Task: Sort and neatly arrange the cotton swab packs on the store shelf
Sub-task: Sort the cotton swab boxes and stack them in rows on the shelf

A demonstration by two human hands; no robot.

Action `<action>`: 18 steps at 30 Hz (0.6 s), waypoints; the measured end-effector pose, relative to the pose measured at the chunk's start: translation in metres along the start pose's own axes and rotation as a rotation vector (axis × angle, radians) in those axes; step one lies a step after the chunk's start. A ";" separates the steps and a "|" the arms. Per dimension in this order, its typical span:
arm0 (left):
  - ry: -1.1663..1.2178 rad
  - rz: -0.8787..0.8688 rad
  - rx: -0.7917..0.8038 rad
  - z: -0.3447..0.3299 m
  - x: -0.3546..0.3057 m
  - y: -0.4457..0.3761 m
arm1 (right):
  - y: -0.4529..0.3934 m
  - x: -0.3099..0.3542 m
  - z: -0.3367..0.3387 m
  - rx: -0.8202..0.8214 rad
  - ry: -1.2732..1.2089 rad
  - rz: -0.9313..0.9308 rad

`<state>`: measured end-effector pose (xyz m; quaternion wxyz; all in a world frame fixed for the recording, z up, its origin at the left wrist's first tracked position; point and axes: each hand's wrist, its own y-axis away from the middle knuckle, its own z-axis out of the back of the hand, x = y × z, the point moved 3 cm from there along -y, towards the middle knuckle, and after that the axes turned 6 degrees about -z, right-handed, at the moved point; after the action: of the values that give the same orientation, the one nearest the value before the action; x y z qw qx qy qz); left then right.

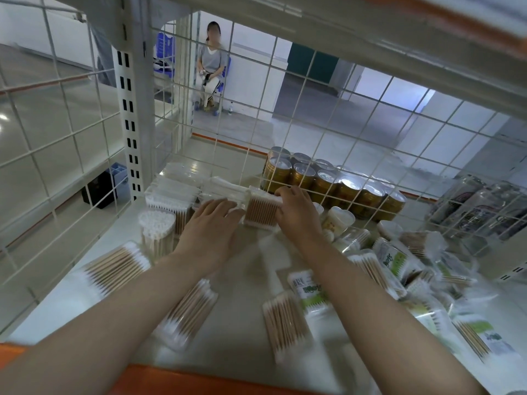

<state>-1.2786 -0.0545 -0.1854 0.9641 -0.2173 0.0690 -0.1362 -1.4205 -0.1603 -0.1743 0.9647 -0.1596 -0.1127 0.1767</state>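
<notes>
At the far shelf row, a clear wooden-stick swab pack [261,212] is gripped by the right hand [296,215] and steadied by the flat, released left hand [212,223] for alignment.

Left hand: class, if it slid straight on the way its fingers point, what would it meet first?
Probably the clear swab packs stacked at the back of the shelf; the left hand lies flat with fingertips about at their edge, though depth is unclear. Behind them is the wire grid.
</notes>
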 end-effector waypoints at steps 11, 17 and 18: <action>0.148 0.054 0.075 0.011 -0.031 0.013 | 0.042 -0.007 0.023 0.018 -0.029 0.005; 0.265 0.096 0.082 0.009 -0.050 0.022 | 0.068 -0.019 0.036 0.126 -0.023 -0.025; 0.278 0.097 0.103 0.006 -0.053 0.024 | 0.072 -0.021 0.039 0.134 -0.019 -0.014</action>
<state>-1.3225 -0.0161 -0.1863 0.9606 -0.1429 0.2051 -0.1216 -1.4727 -0.0938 -0.1668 0.9733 -0.0923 -0.1108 0.1785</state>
